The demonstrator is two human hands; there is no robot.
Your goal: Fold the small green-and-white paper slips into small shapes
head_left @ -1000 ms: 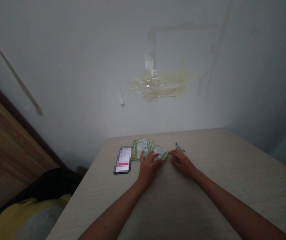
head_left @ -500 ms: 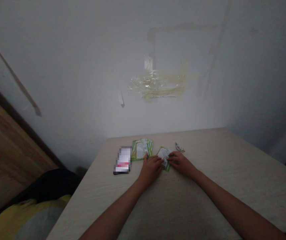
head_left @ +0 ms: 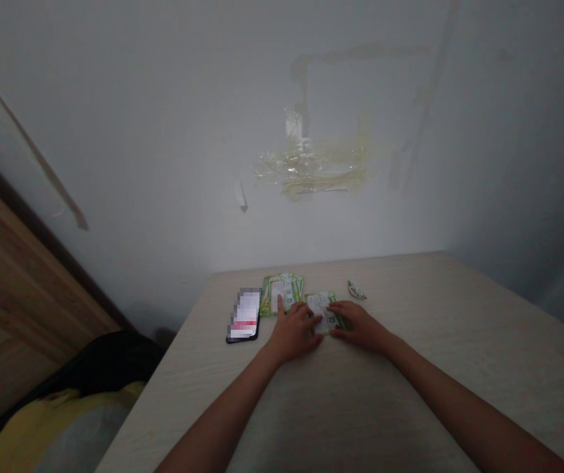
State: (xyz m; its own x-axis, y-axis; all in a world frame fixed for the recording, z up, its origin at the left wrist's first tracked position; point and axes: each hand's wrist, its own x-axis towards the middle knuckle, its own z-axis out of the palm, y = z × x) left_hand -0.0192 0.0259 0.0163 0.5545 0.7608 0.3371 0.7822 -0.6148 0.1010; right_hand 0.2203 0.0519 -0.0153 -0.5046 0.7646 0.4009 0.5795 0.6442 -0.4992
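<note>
A flat green-and-white printed packet (head_left: 322, 314) lies on the table between my two hands. My left hand (head_left: 294, 334) has its thumb and some fingers at the packet's left edge, while one finger stretches over a pile of similar packets (head_left: 271, 302). At the right edge of the same packet, my right hand (head_left: 358, 326) grips with curled fingers and thumb, covering part of its print. The pile, slightly fanned, sits just beyond my left hand. What the packets contain cannot be made out.
A phone (head_left: 245, 318) with a lit, blurred screen lies left of the pile. A small crumpled wrapper (head_left: 356, 290) rests beyond my right hand. The pale wooden table (head_left: 410, 282) meets a wall (head_left: 173, 164) with tape remnants. Yellow and grey cloth (head_left: 50, 433) is at lower left.
The packet between my hands has turned from a slanted position to nearly straight. My right hand has shifted to its right edge, and my left fingers have moved slightly.
</note>
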